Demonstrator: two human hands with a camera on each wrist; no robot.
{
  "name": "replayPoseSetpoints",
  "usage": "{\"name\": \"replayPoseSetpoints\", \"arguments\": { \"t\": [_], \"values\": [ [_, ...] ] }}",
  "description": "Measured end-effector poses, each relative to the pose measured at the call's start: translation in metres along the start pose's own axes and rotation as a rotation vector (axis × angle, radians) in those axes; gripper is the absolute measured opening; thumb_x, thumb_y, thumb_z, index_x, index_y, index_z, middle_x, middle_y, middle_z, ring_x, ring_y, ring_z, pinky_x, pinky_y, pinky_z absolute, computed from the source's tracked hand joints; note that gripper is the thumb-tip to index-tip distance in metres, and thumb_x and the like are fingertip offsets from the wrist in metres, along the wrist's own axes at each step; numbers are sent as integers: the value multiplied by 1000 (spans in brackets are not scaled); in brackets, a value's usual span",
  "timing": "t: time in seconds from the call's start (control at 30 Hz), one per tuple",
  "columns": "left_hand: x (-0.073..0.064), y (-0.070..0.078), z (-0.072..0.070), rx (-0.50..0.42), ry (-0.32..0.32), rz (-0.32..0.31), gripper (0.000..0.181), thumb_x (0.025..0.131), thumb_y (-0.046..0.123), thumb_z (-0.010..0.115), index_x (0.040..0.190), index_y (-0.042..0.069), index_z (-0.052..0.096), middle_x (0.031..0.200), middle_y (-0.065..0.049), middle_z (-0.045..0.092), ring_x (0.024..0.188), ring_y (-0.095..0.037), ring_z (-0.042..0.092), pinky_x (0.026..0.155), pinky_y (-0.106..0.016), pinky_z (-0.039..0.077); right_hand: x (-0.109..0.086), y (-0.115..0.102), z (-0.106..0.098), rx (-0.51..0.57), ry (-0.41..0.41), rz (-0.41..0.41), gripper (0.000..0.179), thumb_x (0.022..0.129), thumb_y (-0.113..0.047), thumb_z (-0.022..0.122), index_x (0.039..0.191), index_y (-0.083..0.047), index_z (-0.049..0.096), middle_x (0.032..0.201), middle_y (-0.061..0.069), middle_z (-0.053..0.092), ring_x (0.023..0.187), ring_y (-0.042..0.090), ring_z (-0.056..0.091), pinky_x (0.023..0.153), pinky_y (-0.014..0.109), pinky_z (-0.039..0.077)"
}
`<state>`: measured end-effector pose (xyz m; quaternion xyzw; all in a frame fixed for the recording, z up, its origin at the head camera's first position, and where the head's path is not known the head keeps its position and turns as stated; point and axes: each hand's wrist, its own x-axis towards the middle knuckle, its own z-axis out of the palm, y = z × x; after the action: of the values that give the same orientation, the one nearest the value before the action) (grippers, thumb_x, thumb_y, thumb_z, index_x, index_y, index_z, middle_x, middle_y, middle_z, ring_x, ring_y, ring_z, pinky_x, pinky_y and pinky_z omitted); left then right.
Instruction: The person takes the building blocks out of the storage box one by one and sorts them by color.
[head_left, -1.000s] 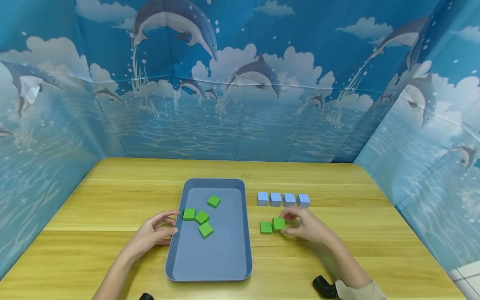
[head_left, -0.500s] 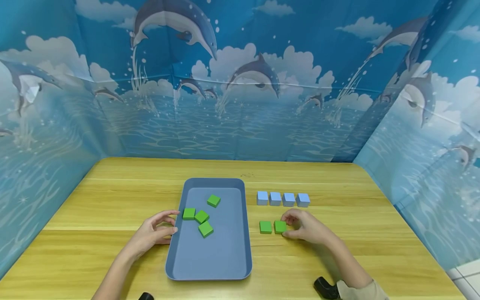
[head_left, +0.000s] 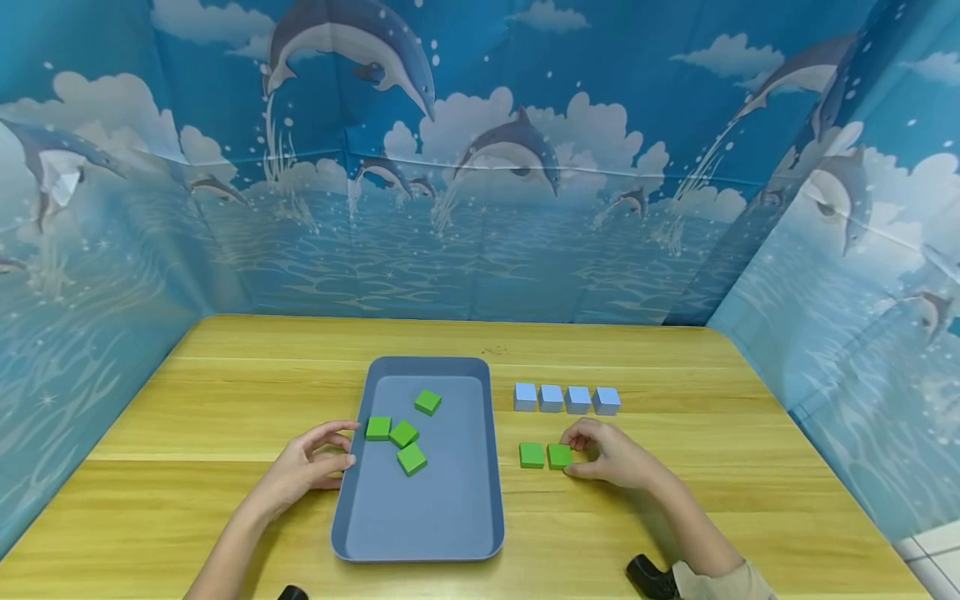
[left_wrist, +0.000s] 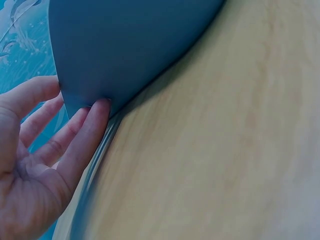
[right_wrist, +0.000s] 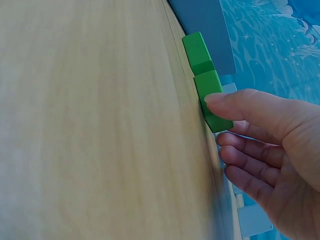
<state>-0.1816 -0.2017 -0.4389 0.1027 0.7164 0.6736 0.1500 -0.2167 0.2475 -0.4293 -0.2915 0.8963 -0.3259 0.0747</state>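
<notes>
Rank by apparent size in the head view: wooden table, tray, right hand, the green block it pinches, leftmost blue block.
Largest to smallest:
1. Wooden table
2. Tray
3. Right hand
4. Pinched green block and leftmost blue block: too alike to rank

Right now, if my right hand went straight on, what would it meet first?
Probably the next green block, left of the pinched green block in your right hand; the gap looks narrow, though depth is uncertain.
</notes>
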Motion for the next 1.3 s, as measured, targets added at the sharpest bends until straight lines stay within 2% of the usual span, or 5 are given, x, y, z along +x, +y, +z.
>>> {"name": "replayPoseSetpoints", "arguments": {
  "t": [0.57, 0.87, 1.1, 1.3],
  "values": [
    [-1, 1, 0, 13, 10, -14, 55, 87, 12, 61, 135, -2, 37, 110, -21, 41, 87, -17, 60, 75, -39, 54, -1, 1, 0, -15, 1, 11, 31, 77, -19, 74, 100, -5, 59, 93, 0, 54, 81, 12, 49, 71, 25, 47],
    [-2, 1, 1, 14, 10, -18, 55, 87, 12, 61, 135, -1, 36, 111, -21, 41, 87, -17, 60, 75, -39, 54, 1, -8, -3, 38, -17, 43, 37, 77, -24, 74, 105, -6, 57, 98, 2, 56, 87, 16, 52, 74, 27, 48],
    [-2, 1, 1, 9, 6, -11, 55, 88, 12, 61, 135, -2, 36, 110, -21, 41, 87, -17, 60, 75, -39, 54, 20, -29, -9, 15, 39, -49, 37, 80, -15, 71, 111, -2, 57, 103, 9, 59, 92, 25, 56, 80, 41, 48],
    [-1, -1, 0, 24, 8, -15, 55, 88, 14, 61, 135, -1, 37, 110, -19, 41, 87, -18, 60, 75, -39, 54, 41, -49, -6, 47, 41, -143, 37, 82, -15, 69, 113, 0, 56, 103, 13, 58, 92, 30, 55, 80, 43, 48]
  ]
}}
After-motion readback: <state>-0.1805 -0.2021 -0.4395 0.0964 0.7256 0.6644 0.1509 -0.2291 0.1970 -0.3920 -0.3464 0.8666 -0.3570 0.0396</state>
